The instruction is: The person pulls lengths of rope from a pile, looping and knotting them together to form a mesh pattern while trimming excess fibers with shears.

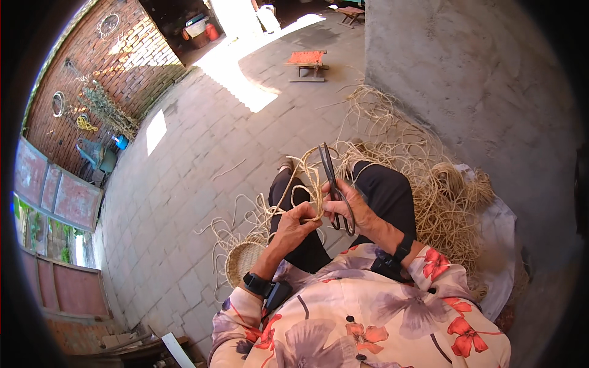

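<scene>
Above my lap, my left hand (pixel 296 226) is closed around strands of pale straw cord (pixel 311 178), which loop upward from the fingers. Close beside it, my right hand (pixel 348 205) grips a pair of dark metal scissors (pixel 329 167), blades pointing up and away from me, handle loops low by the palm. The thumb and fingertips of the right hand are near the cord, but I cannot tell whether they pinch it too. By my left leg sits a round woven basket (pixel 240 262), with loose cord ends sticking out around its rim.
A large tangled heap of straw cord (pixel 451 211) lies to my right on a white sheet (pixel 500 236), against a grey wall (pixel 472 80). Ahead on the paved floor (pixel 184 190) stands a low stool with a red seat (pixel 307 58). A brick wall (pixel 104 67) runs along the far left.
</scene>
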`<act>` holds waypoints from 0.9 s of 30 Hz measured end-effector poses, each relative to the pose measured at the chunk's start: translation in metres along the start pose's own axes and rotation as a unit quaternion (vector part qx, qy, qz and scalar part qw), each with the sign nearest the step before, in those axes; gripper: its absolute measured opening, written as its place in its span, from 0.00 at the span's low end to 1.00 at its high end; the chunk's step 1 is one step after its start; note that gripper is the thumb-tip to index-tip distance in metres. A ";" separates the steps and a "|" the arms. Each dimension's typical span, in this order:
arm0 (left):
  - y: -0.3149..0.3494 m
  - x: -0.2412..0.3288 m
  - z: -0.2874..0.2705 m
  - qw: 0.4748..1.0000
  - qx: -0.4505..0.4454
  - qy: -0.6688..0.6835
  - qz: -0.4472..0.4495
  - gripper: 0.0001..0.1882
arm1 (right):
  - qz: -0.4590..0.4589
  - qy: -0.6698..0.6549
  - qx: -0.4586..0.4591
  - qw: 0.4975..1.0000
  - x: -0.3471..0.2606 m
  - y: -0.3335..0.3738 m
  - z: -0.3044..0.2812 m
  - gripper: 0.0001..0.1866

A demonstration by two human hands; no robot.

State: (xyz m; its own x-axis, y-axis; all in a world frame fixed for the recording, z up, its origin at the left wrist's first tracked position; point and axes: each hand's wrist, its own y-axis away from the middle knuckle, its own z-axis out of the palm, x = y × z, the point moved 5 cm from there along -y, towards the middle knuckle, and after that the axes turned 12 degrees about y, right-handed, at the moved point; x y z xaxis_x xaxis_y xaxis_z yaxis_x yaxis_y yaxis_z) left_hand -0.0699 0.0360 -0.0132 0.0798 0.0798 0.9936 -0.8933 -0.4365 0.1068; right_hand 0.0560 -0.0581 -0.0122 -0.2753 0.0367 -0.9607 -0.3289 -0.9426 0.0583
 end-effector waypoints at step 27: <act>0.118 -0.048 -0.323 0.849 0.496 -0.142 -0.112 0.08 | -0.101 0.091 0.444 0.885 -0.043 0.103 -0.252 0.17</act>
State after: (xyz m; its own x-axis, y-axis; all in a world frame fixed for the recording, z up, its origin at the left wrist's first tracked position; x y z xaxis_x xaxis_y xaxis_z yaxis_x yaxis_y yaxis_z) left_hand -0.3222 0.2703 -0.0599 0.4283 0.1022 0.8978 -0.0405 -0.9904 0.1321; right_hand 0.2620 -0.2404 -0.0333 -0.0061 0.0441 -0.9990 -0.9581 -0.2865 -0.0068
